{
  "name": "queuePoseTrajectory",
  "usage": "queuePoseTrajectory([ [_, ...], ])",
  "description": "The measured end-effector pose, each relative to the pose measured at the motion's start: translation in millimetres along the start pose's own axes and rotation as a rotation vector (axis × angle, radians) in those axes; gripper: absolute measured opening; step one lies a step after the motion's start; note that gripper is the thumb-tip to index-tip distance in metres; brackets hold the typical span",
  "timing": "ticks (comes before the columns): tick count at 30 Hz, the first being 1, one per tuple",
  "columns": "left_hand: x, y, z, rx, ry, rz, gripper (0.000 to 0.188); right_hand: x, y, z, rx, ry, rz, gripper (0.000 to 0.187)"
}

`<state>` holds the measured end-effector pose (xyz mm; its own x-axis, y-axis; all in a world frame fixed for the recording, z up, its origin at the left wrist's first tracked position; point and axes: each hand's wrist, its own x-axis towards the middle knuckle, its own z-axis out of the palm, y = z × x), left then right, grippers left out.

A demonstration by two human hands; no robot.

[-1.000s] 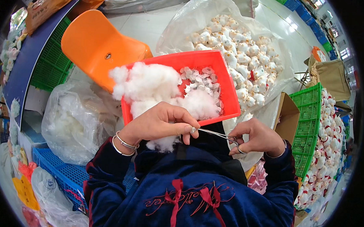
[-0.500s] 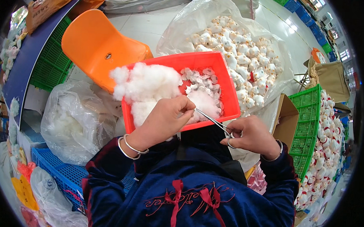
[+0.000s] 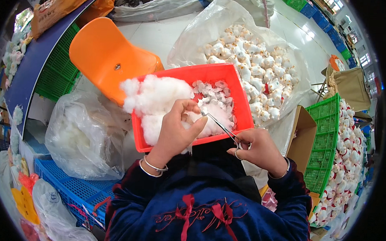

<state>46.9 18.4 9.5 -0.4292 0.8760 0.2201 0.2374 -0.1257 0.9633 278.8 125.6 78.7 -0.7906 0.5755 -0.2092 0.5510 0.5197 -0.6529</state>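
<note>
Scissor-handled forceps slant across the near side of the red bin. My right hand is closed on them, fingers at the ring handles. A small pale grey piece is at their tip. My left hand is beside that tip, its thumb and index finger apart; whether they touch the piece, I cannot tell. White stuffing fills the bin's left side. Several small greyish pieces lie at its right, with a pinkish-white clump of fluff in front.
An orange chair stands behind the bin at left. Beyond the bin, a clear bag holds many small white stuffed figures. Green crates and a cardboard box are at right, a blue crate at left.
My left thumb and index finger have come apart from their pinch at the forceps tip. A pale grey piece now shows there. My right hand has shifted slightly left and nearer to me.
</note>
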Motion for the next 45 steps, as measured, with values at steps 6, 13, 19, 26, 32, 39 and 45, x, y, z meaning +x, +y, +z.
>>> queuePoseTrajectory([
  [6,27,3,-19,-0.317,-0.596,-0.317,0.019,-6,2,-9,-0.286,0.065,-0.246,0.026],
  [13,25,8,-26,-0.249,-0.618,-0.327,0.011,-10,2,-21,-0.219,-0.108,-0.16,0.025],
  [19,10,22,-18,0.105,-0.369,-0.056,0.01,-9,-1,-26,0.058,-0.236,0.019,0.028],
  [26,-1,6,-26,0.147,-0.346,0.074,0.009,-8,-8,-28,0.221,-0.383,0.131,0.027],
  [32,4,3,-48,0.191,-0.306,0.124,0.028,-17,16,-37,0.23,-0.397,0.171,0.027],
  [39,12,19,-21,-0.02,-0.68,-0.041,0.031,-9,5,-39,0.276,-0.499,0.208,0.027],
  [45,11,8,-27,-0.116,-0.638,-0.156,0.013,-10,7,-39,0.337,-0.521,0.21,0.026],
])
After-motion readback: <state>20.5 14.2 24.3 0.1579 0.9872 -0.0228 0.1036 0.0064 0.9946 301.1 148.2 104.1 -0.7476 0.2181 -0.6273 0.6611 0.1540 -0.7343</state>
